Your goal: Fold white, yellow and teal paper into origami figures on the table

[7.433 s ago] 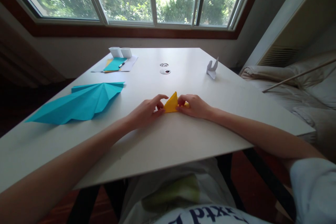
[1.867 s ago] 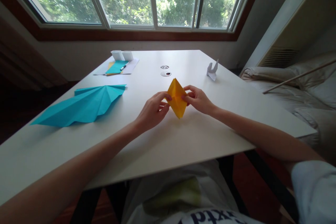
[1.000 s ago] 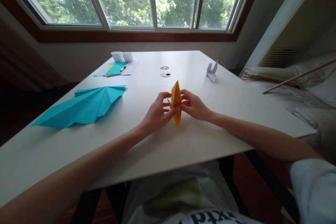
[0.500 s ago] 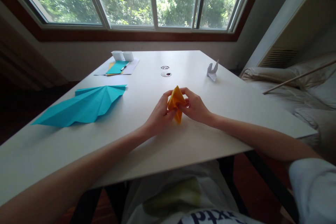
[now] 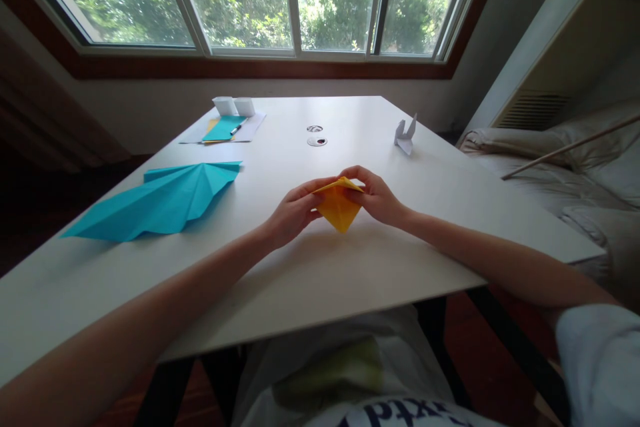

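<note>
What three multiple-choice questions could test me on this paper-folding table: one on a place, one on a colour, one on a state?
1. Where does the small white folded paper bird stand?
A. On the table's far right side
B. On the big blue sheet
C. On the person's lap

2. What colour is the large pleated paper lying to the left?
A. Red
B. Blue
C. White

3. How is the yellow paper at this moment?
A. Lying flat and untouched
B. Crumpled into a ball
C. Pinched between both hands

Answers:
1. A: the bird sits near the right edge of the table, beyond the hands.
2. B: the pleated sheet is bright turquoise blue.
3. C: the left hand and right hand grip its two sides, its lower tip pointing down at the table.
</note>
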The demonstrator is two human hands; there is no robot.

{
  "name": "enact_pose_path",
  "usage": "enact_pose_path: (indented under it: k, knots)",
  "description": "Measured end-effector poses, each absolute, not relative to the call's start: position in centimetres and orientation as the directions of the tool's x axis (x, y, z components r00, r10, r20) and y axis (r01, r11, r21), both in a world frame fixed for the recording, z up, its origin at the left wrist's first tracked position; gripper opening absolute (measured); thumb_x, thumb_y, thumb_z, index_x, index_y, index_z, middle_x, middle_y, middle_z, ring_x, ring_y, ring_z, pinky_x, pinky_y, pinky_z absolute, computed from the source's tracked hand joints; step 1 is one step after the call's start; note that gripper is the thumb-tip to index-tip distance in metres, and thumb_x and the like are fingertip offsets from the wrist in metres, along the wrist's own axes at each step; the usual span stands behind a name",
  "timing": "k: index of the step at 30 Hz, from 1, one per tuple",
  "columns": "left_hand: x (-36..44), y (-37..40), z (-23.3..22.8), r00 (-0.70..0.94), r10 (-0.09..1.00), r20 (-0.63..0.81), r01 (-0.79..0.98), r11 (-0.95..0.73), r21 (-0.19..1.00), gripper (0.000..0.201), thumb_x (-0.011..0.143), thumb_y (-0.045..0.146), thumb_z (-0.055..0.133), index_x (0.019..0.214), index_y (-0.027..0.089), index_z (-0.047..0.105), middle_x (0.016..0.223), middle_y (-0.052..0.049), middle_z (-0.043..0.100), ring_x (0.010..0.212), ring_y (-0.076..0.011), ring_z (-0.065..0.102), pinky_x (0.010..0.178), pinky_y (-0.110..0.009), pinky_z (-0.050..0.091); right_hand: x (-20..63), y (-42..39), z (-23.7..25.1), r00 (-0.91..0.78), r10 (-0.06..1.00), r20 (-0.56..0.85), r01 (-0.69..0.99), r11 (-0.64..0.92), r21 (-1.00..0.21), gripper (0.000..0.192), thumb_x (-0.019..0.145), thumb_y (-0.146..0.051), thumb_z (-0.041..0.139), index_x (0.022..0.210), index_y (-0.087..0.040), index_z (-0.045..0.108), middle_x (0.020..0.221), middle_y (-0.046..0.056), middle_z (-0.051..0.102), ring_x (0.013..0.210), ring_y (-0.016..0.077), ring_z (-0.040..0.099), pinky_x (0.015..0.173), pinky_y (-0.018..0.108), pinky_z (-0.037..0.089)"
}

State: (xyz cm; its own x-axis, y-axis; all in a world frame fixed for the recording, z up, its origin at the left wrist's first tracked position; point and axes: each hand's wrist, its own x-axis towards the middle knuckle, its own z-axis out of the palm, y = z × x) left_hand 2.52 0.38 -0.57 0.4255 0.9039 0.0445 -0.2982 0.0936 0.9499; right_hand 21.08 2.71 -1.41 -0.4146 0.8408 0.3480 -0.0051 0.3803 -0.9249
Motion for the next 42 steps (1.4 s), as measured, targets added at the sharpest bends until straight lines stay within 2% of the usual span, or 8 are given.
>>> enact_pose_path:
  k: [4,9,17,22,28,34,37,42]
  knots:
    - [2.0,0.6,-0.3,0.398,0.917,0.014,-0.397,0.159,0.904,0.026,0.079,0.019,0.057,0.103,0.016,0.065,0.100,-0.006,0.065,0.092,-0.0180,0.059,0.081,-0.030,0.049,21.5,2.9,-1.3,-0.419,0.856,0.303,-0.137,0.271,-0.953,0.025,0.073,-0.025,0.065,0.096,-0.023,0.054,0.105,0.000,0.056,0.084,0.0126,0.060,0.070,0.026,0.052]
    - [1.4,1.1,-0.4,0.460,0.888,-0.022,-0.421,0.240,0.875,0.026,0.082,0.018,0.053,0.105,0.013,0.063,0.105,-0.008,0.064,0.093,-0.0183,0.060,0.085,-0.031,0.050,21.7,3.1,-1.2,-0.436,0.882,0.178,-0.258,0.067,-0.964,0.021,0.069,-0.028,0.070,0.086,-0.020,0.061,0.094,-0.001,0.060,0.082,0.0132,0.061,0.078,0.032,0.054]
    - [1.0,1.1,0.2,0.509,0.861,-0.013,-0.356,0.224,0.908,0.027,0.082,0.025,0.050,0.104,0.017,0.064,0.112,-0.007,0.064,0.106,-0.0232,0.056,0.092,-0.036,0.046,21.9,3.3,-0.9,-0.503,0.859,0.092,-0.298,-0.073,-0.952,0.025,0.065,-0.026,0.075,0.087,-0.017,0.068,0.089,0.001,0.066,0.083,0.0130,0.063,0.084,0.032,0.051]
    - [0.8,1.2,0.0,0.479,0.877,-0.029,-0.311,0.201,0.929,0.033,0.083,0.040,0.049,0.100,0.018,0.067,0.107,-0.008,0.065,0.101,-0.0234,0.058,0.086,-0.036,0.049,22.2,3.6,-1.3,-0.503,0.858,0.102,-0.198,0.000,-0.980,0.031,0.064,-0.029,0.076,0.093,-0.017,0.069,0.096,0.003,0.067,0.086,0.0142,0.063,0.088,0.035,0.050]
    - [1.0,1.4,-0.5,0.408,0.910,-0.073,-0.257,0.192,0.947,0.033,0.065,0.010,0.063,0.098,0.014,0.066,0.099,-0.009,0.066,0.083,-0.0181,0.063,0.075,-0.031,0.051,22.3,3.3,-0.9,-0.526,0.843,0.114,-0.002,0.133,-0.991,0.034,0.061,-0.028,0.077,0.093,-0.018,0.070,0.127,0.008,0.053,0.093,0.0173,0.064,0.086,0.035,0.052]
    - [0.6,1.8,-1.6,0.436,0.894,0.106,0.052,-0.142,0.988,0.041,0.064,0.018,0.065,0.105,0.019,0.062,0.138,-0.011,0.040,0.115,-0.0304,0.051,0.085,-0.041,0.049,22.4,3.3,-1.7,-0.542,0.818,0.191,0.119,0.300,-0.947,0.029,0.068,-0.032,0.072,0.093,-0.017,0.071,0.123,0.010,0.055,0.092,0.0189,0.064,0.081,0.037,0.056]
    - [0.3,1.8,-2.0,0.495,0.830,0.258,0.371,-0.470,0.801,0.039,0.070,0.024,0.062,0.109,0.020,0.059,0.142,-0.013,0.034,0.131,-0.0322,0.032,0.098,-0.048,0.039,22.6,3.4,-2.3,-0.547,0.800,0.246,0.212,0.417,-0.884,0.027,0.072,-0.030,0.068,0.096,-0.019,0.070,0.122,0.009,0.056,0.092,0.0175,0.065,0.083,0.036,0.056]
    - [0.0,1.7,-2.1,0.540,0.763,0.357,0.629,-0.647,0.432,0.031,0.079,0.030,0.053,0.108,0.019,0.058,0.136,-0.014,0.041,0.124,-0.0285,0.041,0.101,-0.048,0.035,22.8,3.1,-1.8,-0.547,0.765,0.340,0.390,0.593,-0.705,0.022,0.074,-0.023,0.063,0.095,-0.020,0.070,0.116,0.008,0.061,0.095,0.0175,0.063,0.085,0.033,0.053]
